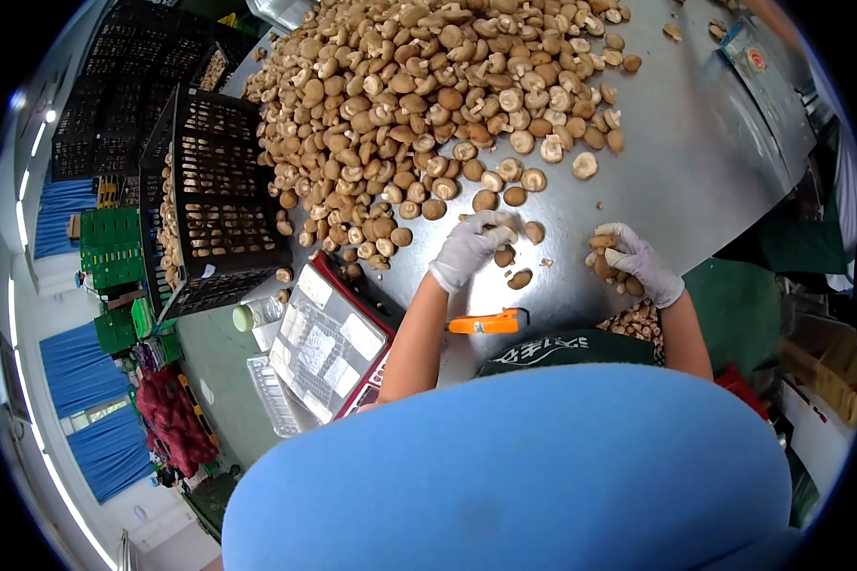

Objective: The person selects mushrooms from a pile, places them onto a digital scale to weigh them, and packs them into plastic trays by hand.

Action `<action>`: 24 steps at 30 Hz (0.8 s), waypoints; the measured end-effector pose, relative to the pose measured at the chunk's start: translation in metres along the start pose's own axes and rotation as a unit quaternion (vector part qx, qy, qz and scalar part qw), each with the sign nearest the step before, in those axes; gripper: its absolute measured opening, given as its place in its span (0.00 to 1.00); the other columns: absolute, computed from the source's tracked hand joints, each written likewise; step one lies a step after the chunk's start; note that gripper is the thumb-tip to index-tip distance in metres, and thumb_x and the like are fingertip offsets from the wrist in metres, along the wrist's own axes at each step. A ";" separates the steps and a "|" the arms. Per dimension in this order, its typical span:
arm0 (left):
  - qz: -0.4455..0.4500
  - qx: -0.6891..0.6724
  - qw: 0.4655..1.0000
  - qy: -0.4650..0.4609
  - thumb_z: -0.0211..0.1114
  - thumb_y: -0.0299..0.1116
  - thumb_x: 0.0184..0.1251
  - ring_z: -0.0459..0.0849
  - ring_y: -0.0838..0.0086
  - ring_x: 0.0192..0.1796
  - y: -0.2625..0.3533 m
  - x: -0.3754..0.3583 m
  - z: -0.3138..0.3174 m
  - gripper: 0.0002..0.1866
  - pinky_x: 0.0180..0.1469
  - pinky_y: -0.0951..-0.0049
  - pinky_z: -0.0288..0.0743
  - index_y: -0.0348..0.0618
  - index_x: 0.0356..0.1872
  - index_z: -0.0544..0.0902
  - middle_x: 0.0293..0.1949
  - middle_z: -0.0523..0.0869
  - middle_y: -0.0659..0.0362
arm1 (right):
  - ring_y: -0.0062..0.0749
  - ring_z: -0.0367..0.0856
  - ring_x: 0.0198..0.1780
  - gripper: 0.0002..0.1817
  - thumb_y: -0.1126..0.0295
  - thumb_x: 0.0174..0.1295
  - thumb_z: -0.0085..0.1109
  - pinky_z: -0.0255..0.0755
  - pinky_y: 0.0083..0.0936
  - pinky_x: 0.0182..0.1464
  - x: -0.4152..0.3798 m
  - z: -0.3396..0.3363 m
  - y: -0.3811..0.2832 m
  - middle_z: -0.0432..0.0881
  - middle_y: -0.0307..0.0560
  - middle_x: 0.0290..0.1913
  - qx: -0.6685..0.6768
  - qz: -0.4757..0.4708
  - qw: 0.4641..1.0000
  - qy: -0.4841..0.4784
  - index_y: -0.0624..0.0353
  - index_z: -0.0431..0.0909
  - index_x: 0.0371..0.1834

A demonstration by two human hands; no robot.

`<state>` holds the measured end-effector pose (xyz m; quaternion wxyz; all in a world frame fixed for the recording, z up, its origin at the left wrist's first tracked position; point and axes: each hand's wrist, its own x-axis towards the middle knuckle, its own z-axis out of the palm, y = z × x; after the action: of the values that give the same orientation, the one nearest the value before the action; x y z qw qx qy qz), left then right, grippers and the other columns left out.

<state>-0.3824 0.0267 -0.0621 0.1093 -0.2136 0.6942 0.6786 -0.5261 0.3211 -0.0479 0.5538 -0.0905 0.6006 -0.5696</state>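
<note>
My left hand [468,251], in a white glove, is closed around a brown-capped mushroom [497,225] above the metal table [667,143]. Loose mushrooms lie just beside it, among them one cap [520,279] nearer my body. To the right, my gloved right hand [643,265] has its fingers curled round several mushrooms [603,259] near the table's front edge. An orange hand tool [490,322] rests on the table below my left hand. Beyond both hands spreads a large heap of mushrooms [400,105].
A black slatted crate [221,181] of mushrooms stands left of the heap. Nearer me on the left is a red-edged device [328,333] with papers on its top. More mushrooms [641,324] sit below the table edge by my right forearm. Green crates [111,249] stand farther left.
</note>
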 end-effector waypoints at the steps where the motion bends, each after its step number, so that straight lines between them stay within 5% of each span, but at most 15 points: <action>1: -0.019 -0.207 0.978 0.017 0.65 0.34 0.73 0.86 0.76 0.38 -0.002 -0.007 -0.002 0.15 0.42 0.79 0.80 0.33 0.52 0.82 0.39 0.88 0.55 | 0.20 0.76 0.31 0.22 0.63 0.69 0.59 0.71 0.14 0.26 0.000 0.001 0.000 0.85 0.47 0.47 -0.004 0.000 1.000 -0.001 0.54 0.69 0.64; 6: 0.017 -0.382 0.924 0.008 0.56 0.31 0.73 0.90 0.64 0.49 -0.001 -0.027 -0.018 0.30 0.39 0.77 0.86 0.37 0.74 0.62 0.53 0.87 0.50 | 0.20 0.76 0.31 0.23 0.63 0.68 0.59 0.71 0.14 0.27 0.001 0.007 -0.005 0.85 0.47 0.47 -0.002 0.015 1.000 -0.009 0.54 0.69 0.64; 11: 0.024 -0.426 0.903 0.039 0.59 0.30 0.73 0.90 0.66 0.48 -0.003 -0.043 -0.014 0.26 0.39 0.77 0.85 0.37 0.70 0.69 0.51 0.87 0.51 | 0.20 0.76 0.31 0.24 0.62 0.69 0.60 0.70 0.14 0.26 0.003 0.010 -0.004 0.83 0.46 0.50 -0.007 0.008 1.000 -0.024 0.55 0.69 0.65; 15: 0.038 -0.246 0.965 0.088 0.70 0.27 0.64 0.81 0.76 0.34 -0.020 -0.035 -0.003 0.18 0.40 0.80 0.78 0.35 0.55 0.81 0.40 0.83 0.59 | 0.19 0.76 0.31 0.23 0.62 0.69 0.60 0.70 0.14 0.26 0.004 0.012 -0.005 0.83 0.44 0.49 -0.015 0.010 0.999 -0.027 0.55 0.69 0.65; 17: 0.085 0.038 0.971 0.219 0.72 0.29 0.61 0.77 0.73 0.32 -0.043 -0.020 -0.004 0.17 0.42 0.75 0.78 0.38 0.51 0.84 0.35 0.79 0.59 | 0.19 0.76 0.31 0.23 0.63 0.69 0.60 0.70 0.14 0.26 0.005 0.012 -0.005 0.83 0.44 0.49 -0.016 0.013 0.999 -0.031 0.55 0.69 0.65; 18: 0.133 0.247 0.918 0.281 0.72 0.31 0.58 0.81 0.63 0.39 -0.021 -0.023 -0.001 0.17 0.45 0.66 0.79 0.43 0.50 0.86 0.39 0.80 0.53 | 0.19 0.76 0.31 0.23 0.63 0.69 0.60 0.70 0.14 0.26 0.005 0.013 -0.005 0.83 0.43 0.48 -0.022 0.017 0.999 -0.033 0.55 0.69 0.65; 22: 0.064 0.343 0.887 0.302 0.72 0.34 0.59 0.82 0.52 0.53 0.001 0.007 0.003 0.18 0.52 0.57 0.78 0.49 0.52 0.86 0.52 0.80 0.48 | 0.19 0.76 0.32 0.23 0.63 0.69 0.59 0.71 0.14 0.27 0.001 0.019 -0.006 0.83 0.42 0.48 -0.023 0.029 0.999 -0.028 0.54 0.69 0.65; 24: 0.058 0.404 0.873 0.268 0.72 0.36 0.60 0.82 0.54 0.51 -0.001 0.025 -0.004 0.19 0.52 0.60 0.78 0.47 0.53 0.85 0.49 0.79 0.49 | 0.19 0.76 0.32 0.23 0.63 0.69 0.59 0.71 0.14 0.27 -0.001 0.022 -0.006 0.82 0.42 0.49 -0.026 0.027 0.999 -0.027 0.55 0.69 0.65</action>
<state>-0.4038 0.0192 -0.0741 -0.0438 -0.2839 0.9217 0.2606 -0.5122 0.3070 -0.0366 0.5824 -0.1040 0.6024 -0.5358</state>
